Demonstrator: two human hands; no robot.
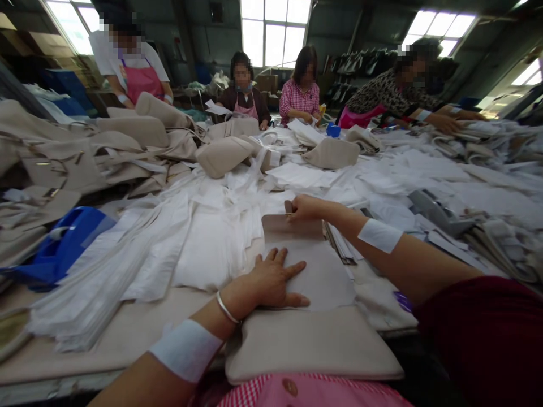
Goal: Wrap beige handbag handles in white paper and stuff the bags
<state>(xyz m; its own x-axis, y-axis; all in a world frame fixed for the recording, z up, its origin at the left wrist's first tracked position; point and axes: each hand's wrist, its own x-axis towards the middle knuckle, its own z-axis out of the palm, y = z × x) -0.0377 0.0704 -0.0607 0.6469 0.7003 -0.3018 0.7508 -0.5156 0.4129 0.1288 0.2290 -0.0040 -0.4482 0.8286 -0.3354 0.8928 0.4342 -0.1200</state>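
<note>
My left hand (274, 282) lies flat with fingers spread on a white sheet (326, 277). The sheet rests over a beige bag (314, 345) at the table's near edge, close to my body. Beyond the sheet's far side a beige flap (292, 230) shows, with a narrow tab (288, 207) standing up from it. My right hand (306, 208) is closed on the tab, thumb and fingers pinched together. How the flap joins the bag beneath the sheet is hidden.
Stacks of white sheets (207, 243) lie to the left, beside a blue tape dispenser (68, 243). A grey dispenser-like tool (441, 212) is at right. Beige bags (148, 130) are heaped at far left. Several co-workers stand across the table, including one in checked pink (299, 96).
</note>
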